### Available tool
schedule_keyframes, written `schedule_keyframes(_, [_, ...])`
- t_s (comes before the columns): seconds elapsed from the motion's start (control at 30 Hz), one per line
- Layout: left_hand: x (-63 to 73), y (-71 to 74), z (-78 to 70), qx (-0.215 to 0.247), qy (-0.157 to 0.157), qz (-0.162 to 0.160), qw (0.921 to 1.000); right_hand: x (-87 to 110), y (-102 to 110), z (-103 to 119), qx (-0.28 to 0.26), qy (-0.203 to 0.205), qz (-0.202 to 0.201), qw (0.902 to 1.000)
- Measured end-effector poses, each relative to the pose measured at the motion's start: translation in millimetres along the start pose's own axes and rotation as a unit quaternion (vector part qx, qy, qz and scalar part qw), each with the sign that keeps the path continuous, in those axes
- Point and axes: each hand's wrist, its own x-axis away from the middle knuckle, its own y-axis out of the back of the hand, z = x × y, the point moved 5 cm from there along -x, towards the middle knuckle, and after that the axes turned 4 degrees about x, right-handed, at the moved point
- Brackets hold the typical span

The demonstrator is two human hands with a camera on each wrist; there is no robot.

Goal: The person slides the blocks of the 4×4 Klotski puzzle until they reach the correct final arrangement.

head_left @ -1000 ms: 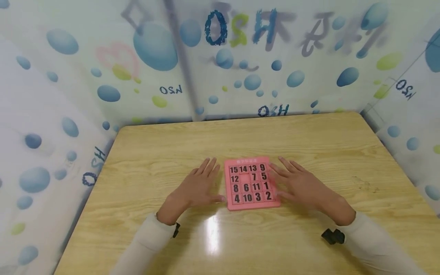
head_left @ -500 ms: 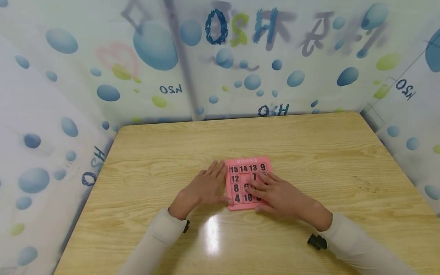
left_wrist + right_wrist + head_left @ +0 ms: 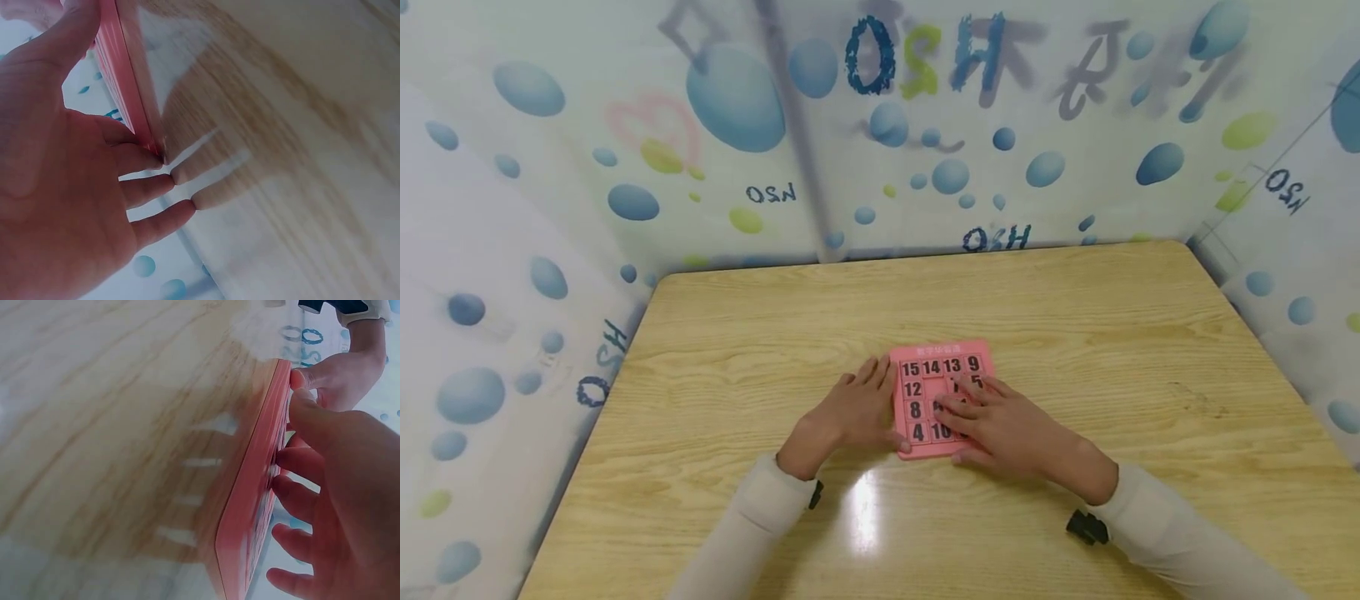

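Note:
A pink sliding number puzzle point(image 3: 917, 450) lies flat on the wooden table, its black-numbered tiles facing up. One bare square shows in the second row, beside the 12. My left hand point(image 3: 853, 408) rests along the puzzle's left edge. Its thumb lies at the near left corner, and in the left wrist view the fingers point(image 3: 164, 223) reach down to the tabletop. Over the right part of the puzzle is my right hand point(image 3: 1018, 429), fingers spread and fingertips on or just above the tiles. It hides several numbers at the lower right.
The wooden table point(image 3: 760, 325) has a rounded far edge, with bubble-patterned walls point(image 3: 951, 175) behind it and at both sides. A bright light reflection point(image 3: 865, 512) lies on the near tabletop. Dark devices point(image 3: 1086, 527) sit at the wrists, below light sleeves point(image 3: 1180, 529).
My right hand has moved left from beside the puzzle to over its tiles. My left hand has come right, up against the left edge. The tiles in sight keep their places.

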Motion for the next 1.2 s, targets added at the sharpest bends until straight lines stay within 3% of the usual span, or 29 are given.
schedule_keyframes(0.5, [-0.1, 2.1, -2.6, -0.024, 0.005, 0.004, 0.9997, -4.9, 1, 1, 0.028, -0.019, 0.003, 0.9994])
schedule_keyframes(0.87, [-0.2, 2.7, -5.4, -0.011, 0.002, 0.005, 0.9999, -9.5, -2, -5, 0.024, -0.042, 0.024, 0.9985])
schedule_keyframes(1.2, [-1.2, 1.6, -5.1, -0.014, 0.008, 0.004, 0.9999, -15.7, -3, -9, 0.029, -0.04, 0.015, 0.9987])
